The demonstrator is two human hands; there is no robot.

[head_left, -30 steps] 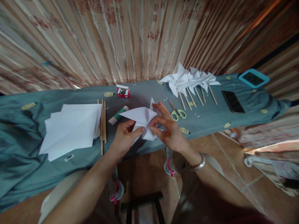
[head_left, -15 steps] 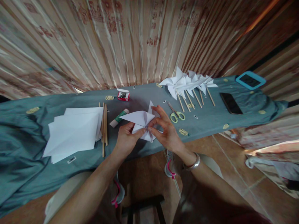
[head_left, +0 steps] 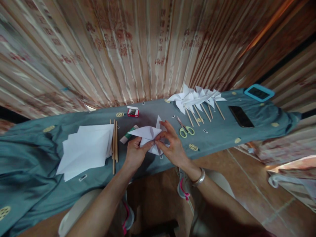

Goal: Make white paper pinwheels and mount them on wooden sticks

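- A white folded paper pinwheel [head_left: 147,132] is the thing being worked on, held up over the near edge of the desk [head_left: 219,138]; its long blade points to 9 o'clock, a narrower one to 1 o'clock.
- The left hand [head_left: 135,153], at 8 o'clock of the pinwheel, grips the paper, thumb on top near the centre.
- The right hand [head_left: 174,146], at 4 o'clock, pinches at the centre with thumb and index finger, its other fingers raised by the upper blade. A silver bracelet [head_left: 201,176] circles that wrist.
- Compared with a second ago, the thumbs have drawn together: the left thumb and right fingertips now meet about the middle, where a gap showed. Whether they hold something small there is too fine to tell.
- Just beside the long blade's tip, at 9 o'clock, lies a green-and-white glue stick [head_left: 128,134]; farther out come wooden sticks [head_left: 115,141] and stacked white sheets [head_left: 85,148].
- At 11 o'clock sits an open red box [head_left: 133,113].
- Just short of 3 o'clock lie green-handled scissors [head_left: 185,127]; at 2 o'clock, a row of white pinwheels [head_left: 197,97].
- Well apart, nearer 3 o'clock, are a dark phone [head_left: 241,116] and a blue-rimmed device [head_left: 258,99].
- The view has tilted up: everything on the desk appears lower, with more curtain [head_left: 148,49] at 12 o'clock.
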